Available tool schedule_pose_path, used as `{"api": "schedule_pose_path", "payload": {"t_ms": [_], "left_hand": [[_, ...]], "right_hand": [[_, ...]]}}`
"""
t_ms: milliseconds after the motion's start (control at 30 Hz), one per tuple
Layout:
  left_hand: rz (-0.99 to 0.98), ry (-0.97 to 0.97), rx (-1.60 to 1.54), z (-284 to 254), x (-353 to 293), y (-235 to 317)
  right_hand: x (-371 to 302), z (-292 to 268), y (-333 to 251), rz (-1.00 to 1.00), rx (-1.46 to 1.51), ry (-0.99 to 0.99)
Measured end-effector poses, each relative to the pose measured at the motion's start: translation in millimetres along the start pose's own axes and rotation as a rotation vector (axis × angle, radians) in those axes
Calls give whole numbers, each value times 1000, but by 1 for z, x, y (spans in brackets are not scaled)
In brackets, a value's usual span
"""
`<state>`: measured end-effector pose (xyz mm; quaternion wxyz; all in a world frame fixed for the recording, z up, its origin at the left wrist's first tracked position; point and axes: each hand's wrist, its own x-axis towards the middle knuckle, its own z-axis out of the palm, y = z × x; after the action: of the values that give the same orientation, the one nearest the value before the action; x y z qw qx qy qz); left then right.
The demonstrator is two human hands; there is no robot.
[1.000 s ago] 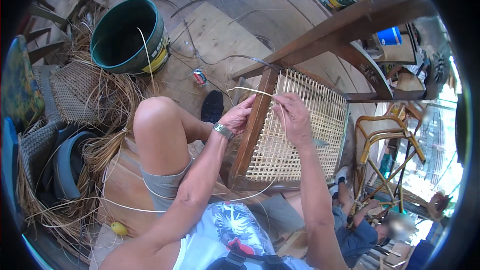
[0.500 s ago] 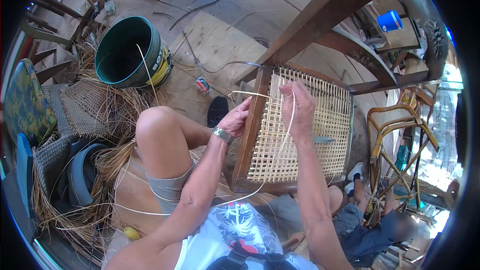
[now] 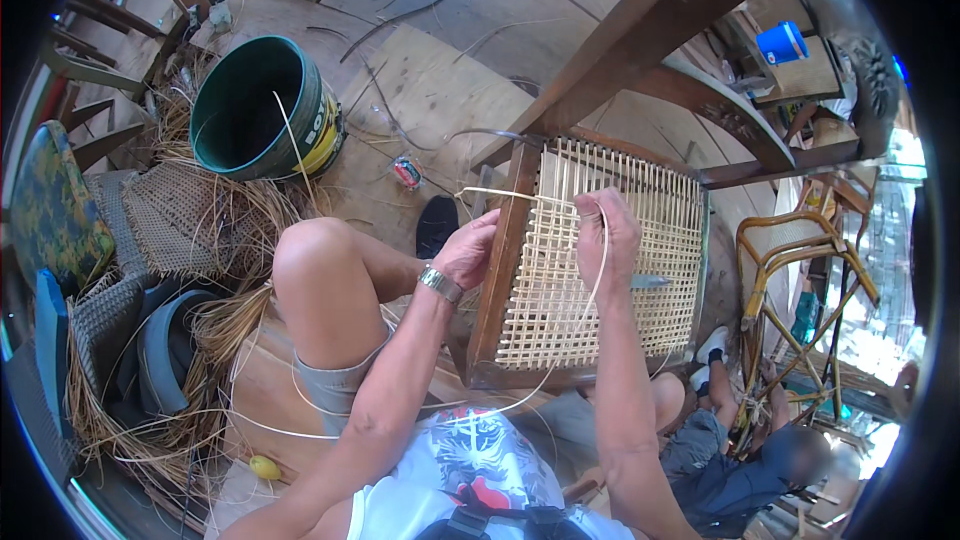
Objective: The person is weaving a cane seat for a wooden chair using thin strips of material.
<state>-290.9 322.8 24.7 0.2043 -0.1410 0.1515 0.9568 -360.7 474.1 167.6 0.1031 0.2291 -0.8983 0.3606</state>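
Note:
A chair seat of woven cane in a dark wooden frame leans in front of me. My right hand is closed in a pinch on a pale cane strand over the upper weave. The strand loops down past the seat's near edge and across my lap to the left. Against the left rail rests my left hand, fingers together and partly hidden behind the frame; what they hold does not show. A strand end sticks out over that rail. A grey flat strip lies through the weave.
A dark green bucket stands at the left, beside heaped cane scraps. A small red can is on the floor boards. The chair's wooden beam crosses the upper right. A rattan chair and another person are at the right.
My right hand has moved slightly down and right over the weave, with the strand still pinched. My left hand has shifted a little lower along the rail.

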Motion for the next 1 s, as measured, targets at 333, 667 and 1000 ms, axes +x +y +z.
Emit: {"api": "schedule_pose_path", "payload": {"t_ms": [333, 667, 1000], "left_hand": [[281, 257, 339, 42, -13, -1], [240, 238, 300, 45, -17, 2], [217, 227, 218, 37, -15, 0]], "right_hand": [[-3, 9, 15, 37, 98, 67], [-34, -45, 13, 713, 603, 145], [-43, -88, -13, 366, 556, 262]]}}
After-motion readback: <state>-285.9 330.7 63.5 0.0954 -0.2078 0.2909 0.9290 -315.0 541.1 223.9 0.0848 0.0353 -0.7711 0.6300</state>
